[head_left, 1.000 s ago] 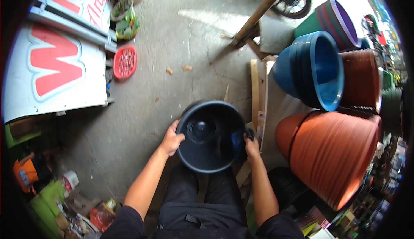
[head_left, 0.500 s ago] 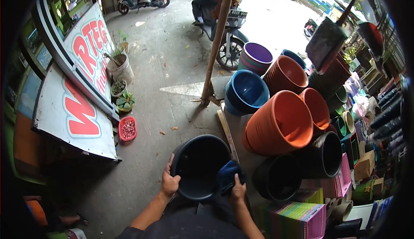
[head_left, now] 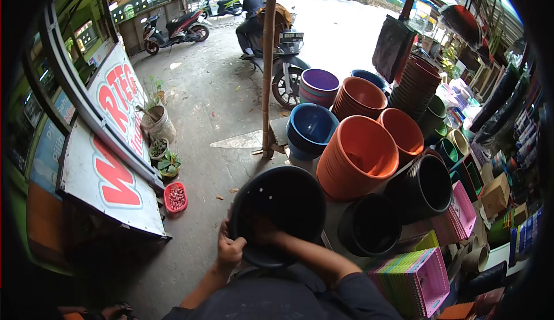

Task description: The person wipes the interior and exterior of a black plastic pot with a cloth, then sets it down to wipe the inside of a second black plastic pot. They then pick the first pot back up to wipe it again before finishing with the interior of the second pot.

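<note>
A large black plastic bucket [head_left: 300,204] is tilted with its mouth towards me, in front of my body. My left hand [head_left: 229,249] is closed on its left rim, thumb on the near side. My right hand [head_left: 264,229] reaches down into the bucket against its inner left wall. Its fingers are lost in the dark interior, and whether a cloth is in them cannot be seen. Several small white spots show on the bucket's inner wall.
On my right stand stacked orange buckets [head_left: 358,152], blue buckets [head_left: 311,124], black buckets [head_left: 369,227] and pink baskets [head_left: 430,285]. A wooden post [head_left: 268,60] rises ahead. A lettered signboard [head_left: 115,181] and a red basket of small round items [head_left: 175,197] are at left.
My right hand, holding a dark blue cloth at the bucket's right rim earlier, has moved left and down inside it. The cloth no longer shows. My left hand still grips the rim.
</note>
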